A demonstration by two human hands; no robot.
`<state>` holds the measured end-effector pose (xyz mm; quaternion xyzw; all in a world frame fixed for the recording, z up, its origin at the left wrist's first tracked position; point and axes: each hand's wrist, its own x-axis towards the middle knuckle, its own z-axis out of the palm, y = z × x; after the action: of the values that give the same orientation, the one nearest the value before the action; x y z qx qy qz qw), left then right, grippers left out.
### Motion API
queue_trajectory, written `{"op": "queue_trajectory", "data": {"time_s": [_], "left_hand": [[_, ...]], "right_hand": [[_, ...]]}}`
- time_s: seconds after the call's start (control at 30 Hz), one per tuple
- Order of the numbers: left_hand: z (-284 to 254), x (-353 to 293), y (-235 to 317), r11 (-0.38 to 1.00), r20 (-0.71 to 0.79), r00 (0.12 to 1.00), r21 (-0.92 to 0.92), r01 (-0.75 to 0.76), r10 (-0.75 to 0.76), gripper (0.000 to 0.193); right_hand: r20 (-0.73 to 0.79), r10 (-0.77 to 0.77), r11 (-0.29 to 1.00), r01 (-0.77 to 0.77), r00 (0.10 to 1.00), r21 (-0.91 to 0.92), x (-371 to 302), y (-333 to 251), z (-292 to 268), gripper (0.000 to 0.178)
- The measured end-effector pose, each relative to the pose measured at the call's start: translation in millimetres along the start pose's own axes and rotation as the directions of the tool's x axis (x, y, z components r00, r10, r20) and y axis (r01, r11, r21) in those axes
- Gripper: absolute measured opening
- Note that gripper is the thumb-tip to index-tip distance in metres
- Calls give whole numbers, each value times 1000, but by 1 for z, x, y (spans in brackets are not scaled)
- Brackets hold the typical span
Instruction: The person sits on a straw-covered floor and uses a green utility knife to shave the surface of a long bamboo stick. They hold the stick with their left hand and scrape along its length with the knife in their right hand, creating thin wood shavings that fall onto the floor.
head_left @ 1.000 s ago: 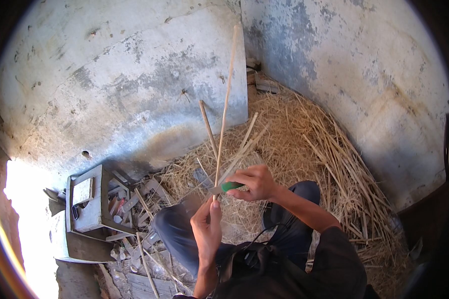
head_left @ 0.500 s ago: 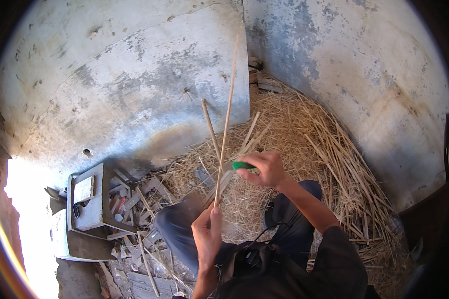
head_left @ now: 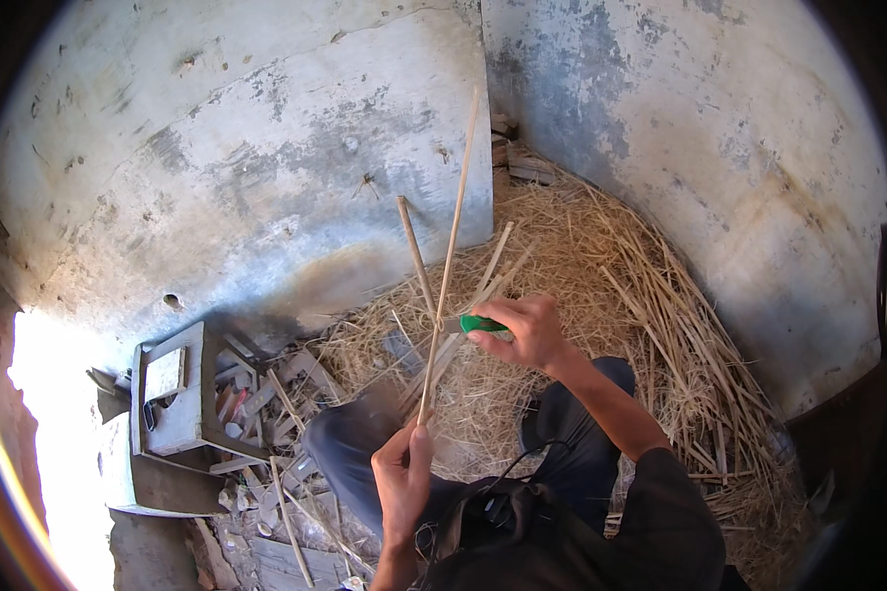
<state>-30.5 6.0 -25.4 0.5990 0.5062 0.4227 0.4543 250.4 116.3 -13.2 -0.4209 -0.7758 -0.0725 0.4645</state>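
My left hand [head_left: 402, 478] pinches one thin stick [head_left: 453, 236] at its lower end, its length extending beyond my fingertips; my right hand [head_left: 527, 333] grips one green-handled knife [head_left: 478, 323], blade against the stick. Surroundings: loose straw [head_left: 562, 231] over the floor, one small wooden stand [head_left: 182, 422] at left, two peeling walls [head_left: 266, 167] meeting beyond.
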Motion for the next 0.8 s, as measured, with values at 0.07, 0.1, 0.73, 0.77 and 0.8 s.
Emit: {"op": "queue_trajectory", "data": {"time_s": [0.07,0.1,0.73,0.77,0.8], "left_hand": [[-8,4,2,982,93,987,-124,140,-129,54],[-10,5,3,959,142,971,-183,215,-190,57],[29,56,9,900,180,983,-425,93,-17,45],[30,55,9,902,174,985,-423,89,-15,45],[30,55,10,904,170,985,-420,85,-13,45]], "right_hand": [[-6,7,1000,-7,1000,24,-2,1,2,29],[-7,4,1000,-4,1000,31,-1,1,1,29],[-3,14,993,-14,1000,115,-6,-10,8,24],[-10,17,993,-16,1000,114,-6,-11,9,24],[-17,21,994,-19,1000,112,-6,-11,9,24]]}}
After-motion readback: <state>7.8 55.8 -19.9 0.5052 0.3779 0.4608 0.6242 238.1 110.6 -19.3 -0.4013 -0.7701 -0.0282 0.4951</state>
